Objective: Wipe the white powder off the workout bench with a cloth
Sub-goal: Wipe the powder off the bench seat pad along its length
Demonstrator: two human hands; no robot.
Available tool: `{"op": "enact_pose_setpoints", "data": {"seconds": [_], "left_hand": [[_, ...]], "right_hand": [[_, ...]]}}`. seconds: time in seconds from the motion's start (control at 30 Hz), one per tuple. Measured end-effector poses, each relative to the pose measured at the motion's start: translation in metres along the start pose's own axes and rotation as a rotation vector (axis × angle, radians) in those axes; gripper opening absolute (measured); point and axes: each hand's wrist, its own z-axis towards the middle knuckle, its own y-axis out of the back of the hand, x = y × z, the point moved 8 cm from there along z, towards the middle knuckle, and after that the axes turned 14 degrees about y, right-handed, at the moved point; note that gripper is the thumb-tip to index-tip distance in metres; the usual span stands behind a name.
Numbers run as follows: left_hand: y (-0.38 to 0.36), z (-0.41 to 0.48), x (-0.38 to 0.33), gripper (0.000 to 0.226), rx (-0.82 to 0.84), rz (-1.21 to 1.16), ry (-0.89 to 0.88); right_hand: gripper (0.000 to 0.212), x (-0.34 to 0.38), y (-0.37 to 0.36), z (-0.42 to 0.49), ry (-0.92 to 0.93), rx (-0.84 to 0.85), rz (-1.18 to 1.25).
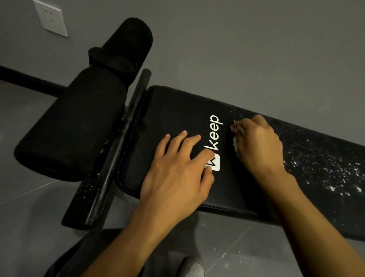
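On the counter (pixel 175 108), right hand (pixel 258 142) grips the cloth (pixel 236 145), left hand (pixel 177 173) lies flat; a hard sweep could fling powder (pixel 330 171) off.

bench pad (pixel 175 117): black leather-look cover, fine ribbed weave, faint sheen. white powder (pixel 330 167) at right: grainy, matt. cloth (pixel 235 144): white, nubbly. foam rollers (pixel 75 128) far left: matt, fuzzy. bar (pixel 121 142): black metal, glossy. floor tiles (pixel 21 225): grey, smooth.
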Motion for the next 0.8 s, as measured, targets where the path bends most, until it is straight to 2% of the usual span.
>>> {"op": "enact_pose_setpoints", "data": {"seconds": [0.1, 0.23, 0.43, 0.5, 0.67, 0.8], "left_hand": [[-0.001, 0.0, 0.001, 0.037, -0.008, 0.0, 0.008], [0.0, 0.002, 0.0, 0.035, -0.013, 0.001, 0.016], [0.0, 0.003, 0.001, 0.037, 0.014, -0.003, 0.011], [-0.001, 0.003, 0.001, 0.038, 0.028, 0.007, 0.013], [-0.002, 0.004, 0.001, 0.039, 0.028, 0.024, 0.021], [-0.002, 0.005, 0.001, 0.038, 0.037, 0.016, 0.035]], "right_hand": [[0.037, 0.016, 0.006, -0.021, 0.076, 0.006, 0.075], [0.034, 0.019, 0.009, -0.026, 0.164, 0.043, 0.087], [0.025, -0.017, -0.008, 0.038, -0.03, -0.014, -0.018], [0.025, -0.01, -0.009, 0.035, -0.023, -0.022, 0.004], [0.022, 0.001, -0.005, 0.02, 0.125, -0.001, 0.084], [0.021, -0.027, -0.014, 0.071, -0.003, -0.002, -0.026]]}}
